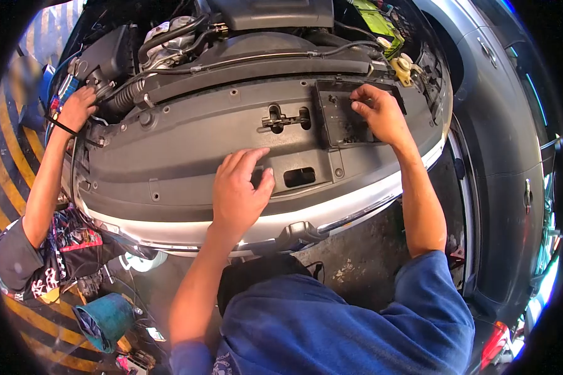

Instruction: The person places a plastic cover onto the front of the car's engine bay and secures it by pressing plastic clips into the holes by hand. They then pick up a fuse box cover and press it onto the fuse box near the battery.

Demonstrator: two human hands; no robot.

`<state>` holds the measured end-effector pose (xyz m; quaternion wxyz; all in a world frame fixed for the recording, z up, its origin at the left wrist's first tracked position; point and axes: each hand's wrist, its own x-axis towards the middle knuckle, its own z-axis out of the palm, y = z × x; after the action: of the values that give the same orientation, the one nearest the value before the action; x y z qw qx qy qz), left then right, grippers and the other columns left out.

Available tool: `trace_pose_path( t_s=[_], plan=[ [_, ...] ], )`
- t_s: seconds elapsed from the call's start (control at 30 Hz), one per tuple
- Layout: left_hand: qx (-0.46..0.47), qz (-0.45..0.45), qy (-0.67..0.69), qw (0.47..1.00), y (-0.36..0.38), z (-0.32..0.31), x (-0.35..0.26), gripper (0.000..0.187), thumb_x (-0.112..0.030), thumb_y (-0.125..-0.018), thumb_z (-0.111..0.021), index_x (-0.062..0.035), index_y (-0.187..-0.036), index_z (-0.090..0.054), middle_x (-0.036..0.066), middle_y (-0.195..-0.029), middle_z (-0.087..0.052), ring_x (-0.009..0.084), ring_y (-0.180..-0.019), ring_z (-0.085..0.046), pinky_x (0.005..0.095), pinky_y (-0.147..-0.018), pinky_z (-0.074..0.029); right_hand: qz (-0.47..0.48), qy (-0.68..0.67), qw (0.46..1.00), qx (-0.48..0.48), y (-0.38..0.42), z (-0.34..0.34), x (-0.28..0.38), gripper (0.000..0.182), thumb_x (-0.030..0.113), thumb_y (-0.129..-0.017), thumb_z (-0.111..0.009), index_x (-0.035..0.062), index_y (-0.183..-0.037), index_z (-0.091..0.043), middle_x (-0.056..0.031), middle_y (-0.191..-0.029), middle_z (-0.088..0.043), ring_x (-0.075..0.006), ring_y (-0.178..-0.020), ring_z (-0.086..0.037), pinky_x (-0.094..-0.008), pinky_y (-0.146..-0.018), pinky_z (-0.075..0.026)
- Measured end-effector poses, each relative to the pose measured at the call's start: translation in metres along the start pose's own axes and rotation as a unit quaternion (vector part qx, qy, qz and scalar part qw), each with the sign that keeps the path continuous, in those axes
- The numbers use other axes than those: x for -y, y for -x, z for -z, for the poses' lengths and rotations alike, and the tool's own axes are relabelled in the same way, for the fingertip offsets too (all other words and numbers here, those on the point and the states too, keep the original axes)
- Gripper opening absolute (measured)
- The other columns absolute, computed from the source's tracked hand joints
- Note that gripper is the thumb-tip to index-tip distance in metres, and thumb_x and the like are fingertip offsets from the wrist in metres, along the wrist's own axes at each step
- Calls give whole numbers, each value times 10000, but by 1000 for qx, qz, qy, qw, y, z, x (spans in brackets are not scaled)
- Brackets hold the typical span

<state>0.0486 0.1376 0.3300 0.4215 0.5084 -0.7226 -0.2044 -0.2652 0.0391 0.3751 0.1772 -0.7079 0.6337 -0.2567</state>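
Note:
A black tray (341, 131) with small dark pieces in it sits on the right part of the black plastic cover (194, 147) at the front of an open car engine bay. Over this tray, my right hand (381, 112) has its thumb and fingertips brought together; whatever is between them is too small to make out. My left hand (241, 187) is on or just above the cover, its fingers apart and nothing in it. The hood latch (284, 120) lies between the hands, in an opening, and a rectangular hole (299, 177) is right of my left hand.
At the left, a co-worker's hand (78, 109) reaches into the engine bay near a black air hose (128, 95). A teal bucket (109, 320) stands on the striped floor at the lower left. A dark car (503, 156) is parked close on the right.

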Motion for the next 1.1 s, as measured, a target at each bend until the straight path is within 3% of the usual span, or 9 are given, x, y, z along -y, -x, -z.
trace_pose_path(
  t_s=[0.07, 0.27, 0.37, 0.47, 0.6, 0.67, 0.87, 0.93, 1.1],
  plan=[
    [9, 9, 10, 1000, -3, 0, -4, 338, -87, -846, -711, -47, -1181, -686, 144, -1084, -697, 325, -1011, -670, 393, -907, -526, 1, -16, 1000, -2, -1, -2, -6, 205, 117, -894, -722, 42, -1082, -690, -152, -966, -737, -284, -851, -688, -380, -792, -521],
    [24, 12, 50, 998, -6, -10, -9, 361, -80, -855, -714, -52, -1213, -675, 129, -1054, -699, 256, -914, -677, 356, -833, -543, 40, 13, 999, -33, 3, -4, -12, 210, 96, -896, -719, 48, -1099, -697, -128, -980, -726, -246, -868, -671, -372, -780, -513],
    [40, 49, 134, 989, -11, -18, -20, 388, -79, -860, -732, -51, -1243, -672, 111, -1050, -707, 187, -881, -660, 324, -806, -540, 49, -132, 990, -8, 9, 1, -3, 218, 82, -918, -708, 19, -1126, -687, -71, -960, -708, -166, -913, -658, -340, -794, -524],
    [40, 89, 244, 965, -19, -24, -39, 434, -76, -881, -753, -42, -1302, -653, 88, -1044, -713, 108, -839, -639, 278, -766, -547, 10, -416, 906, 75, 39, -2, 45, 235, 76, -929, -728, -5, -1140, -663, -30, -996, -692, -129, -925, -661, -274, -828, -530],
    [-37, 109, 376, 920, -2, -27, -48, 296, -35, -946, -698, 21, -1232, -643, 79, -997, -716, 110, -852, -687, 264, -765, -559, -15, -555, 826, 95, 80, -48, 100, 203, -37, -953, -650, -37, -1156, -649, -64, -966, -713, -111, -880, -676, -266, -816, -566],
    [-100, 120, 387, 909, 9, -27, -39, 191, -15, -958, -683, 38, -1140, -658, 62, -910, -704, 117, -814, -703, 261, -722, -573, 1, -560, 824, 83, 92, -70, 107, 179, -47, -954, -644, -35, -1133, -653, -82, -978, -718, -117, -915, -686, -261, -817, -578],
    [-220, 66, 136, 964, 34, 25, -5, 131, 15, -893, -739, 39, -1020, -717, 60, -891, -671, 89, -723, -657, 248, -624, -537, -50, -589, 788, 170, 98, -124, 156, 275, -58, -960, -625, -42, -1235, -621, -125, -1086, -710, -156, -981, -691, -292, -878, -597],
    [-222, 109, 169, 954, 44, 45, 9, 131, 16, -901, -732, 45, -1029, -720, 55, -905, -672, 78, -737, -650, 239, -634, -535, -38, -604, 775, 184, 97, -141, 177, 353, -72, -949, -633, -35, -1297, -586, -124, -1121, -701, -147, -998, -684, -289, -893, -586],
    [-144, 244, 321, 904, 59, 98, 54, 121, -34, -926, -713, 52, -1009, -732, 65, -931, -707, 102, -757, -658, 253, -681, -537, 31, -456, 863, 216, 90, -187, 221, 398, -51, -938, -672, -32, -1331, -613, -104, -1093, -729, -108, -989, -683, -248, -883, -561]
  ],
)
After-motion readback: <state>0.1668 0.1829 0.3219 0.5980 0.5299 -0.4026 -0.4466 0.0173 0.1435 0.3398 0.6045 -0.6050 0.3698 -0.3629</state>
